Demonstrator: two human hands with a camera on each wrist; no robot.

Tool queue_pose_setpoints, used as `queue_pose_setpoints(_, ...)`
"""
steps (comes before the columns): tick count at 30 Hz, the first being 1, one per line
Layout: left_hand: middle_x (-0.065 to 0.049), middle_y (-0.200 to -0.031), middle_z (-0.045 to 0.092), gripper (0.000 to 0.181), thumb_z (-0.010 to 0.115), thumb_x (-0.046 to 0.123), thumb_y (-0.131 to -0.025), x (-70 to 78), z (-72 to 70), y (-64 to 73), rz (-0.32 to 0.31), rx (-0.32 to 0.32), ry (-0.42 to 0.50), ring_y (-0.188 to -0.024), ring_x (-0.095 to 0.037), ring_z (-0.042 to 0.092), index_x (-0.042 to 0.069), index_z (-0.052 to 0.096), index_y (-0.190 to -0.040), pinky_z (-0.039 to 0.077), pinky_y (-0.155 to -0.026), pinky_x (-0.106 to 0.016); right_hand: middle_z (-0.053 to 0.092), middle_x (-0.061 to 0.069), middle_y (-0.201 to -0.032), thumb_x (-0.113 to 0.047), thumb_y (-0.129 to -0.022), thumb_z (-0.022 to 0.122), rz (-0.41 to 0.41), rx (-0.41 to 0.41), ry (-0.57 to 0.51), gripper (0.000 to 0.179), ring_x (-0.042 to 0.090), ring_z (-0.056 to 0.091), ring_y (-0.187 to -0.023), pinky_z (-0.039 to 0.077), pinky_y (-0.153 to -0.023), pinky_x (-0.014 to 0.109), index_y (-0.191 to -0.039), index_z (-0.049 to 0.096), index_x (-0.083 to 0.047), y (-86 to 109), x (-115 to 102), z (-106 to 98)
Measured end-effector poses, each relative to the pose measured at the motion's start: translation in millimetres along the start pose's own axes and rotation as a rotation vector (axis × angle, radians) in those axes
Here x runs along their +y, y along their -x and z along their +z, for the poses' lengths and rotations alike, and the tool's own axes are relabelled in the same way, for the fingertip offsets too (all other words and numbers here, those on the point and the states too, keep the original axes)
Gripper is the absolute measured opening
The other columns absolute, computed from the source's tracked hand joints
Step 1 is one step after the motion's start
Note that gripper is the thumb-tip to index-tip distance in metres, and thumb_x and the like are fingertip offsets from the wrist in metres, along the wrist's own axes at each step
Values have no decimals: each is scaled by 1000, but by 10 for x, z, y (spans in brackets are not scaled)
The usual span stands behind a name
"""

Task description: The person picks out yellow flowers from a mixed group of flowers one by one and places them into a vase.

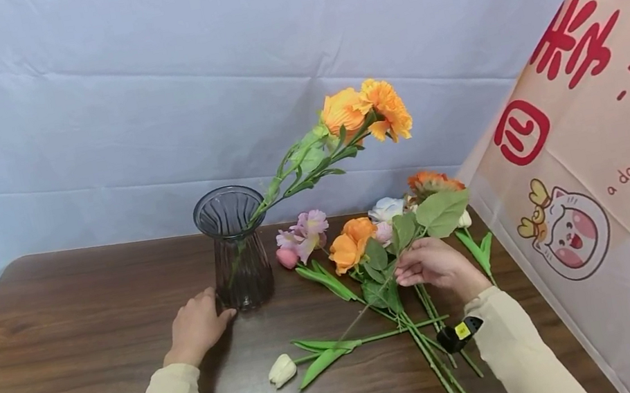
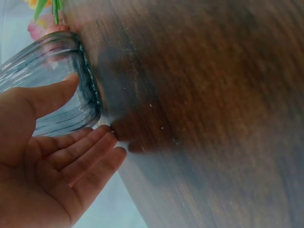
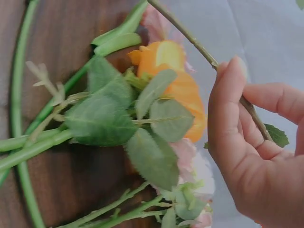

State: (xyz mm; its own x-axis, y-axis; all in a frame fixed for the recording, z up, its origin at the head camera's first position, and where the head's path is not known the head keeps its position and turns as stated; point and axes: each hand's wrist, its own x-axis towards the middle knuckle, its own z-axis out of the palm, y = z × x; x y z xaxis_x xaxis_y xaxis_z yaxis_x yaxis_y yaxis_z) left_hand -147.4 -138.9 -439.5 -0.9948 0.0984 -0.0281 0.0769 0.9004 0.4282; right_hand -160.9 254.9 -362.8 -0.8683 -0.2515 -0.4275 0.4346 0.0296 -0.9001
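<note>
A smoky grey fluted glass vase (image 1: 244,272) stands upright near the table's back edge. Two orange flowers (image 1: 366,110) lean out of its mouth to the right, their stems inside the glass. My left hand (image 1: 198,324) is at the vase's lower left side; in the left wrist view its thumb (image 2: 57,97) lies over the glass and the other fingers extend by the base. Between thumb and fingers, my right hand (image 1: 431,267) pinches a thin brownish flower stem (image 3: 190,38) above the loose flowers. Green leaves (image 1: 444,212) show beyond this hand; which bloom tops the stem I cannot tell.
Loose flowers lie right of the vase: an orange rose (image 1: 352,246), purple petals (image 1: 310,231), a white bloom (image 1: 387,208) and an orange-red one (image 1: 434,182). Crossed stems (image 1: 433,362) reach frontward past a white tulip (image 1: 282,371). A printed banner (image 1: 602,174) borders the table's right side.
</note>
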Motion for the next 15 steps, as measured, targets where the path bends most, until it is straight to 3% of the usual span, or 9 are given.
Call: queue_pose_setpoints(15,-31,-106,58,57,67,25,-83,-6,-4,-4,0,3,3,-90,-46,57,-15,48,-119,47,-72,-54,65,16,-71,14,-89,36,-61,-81,-65,23,20,66,-65,54,-69,31,-82,57,10,25,-211,16)
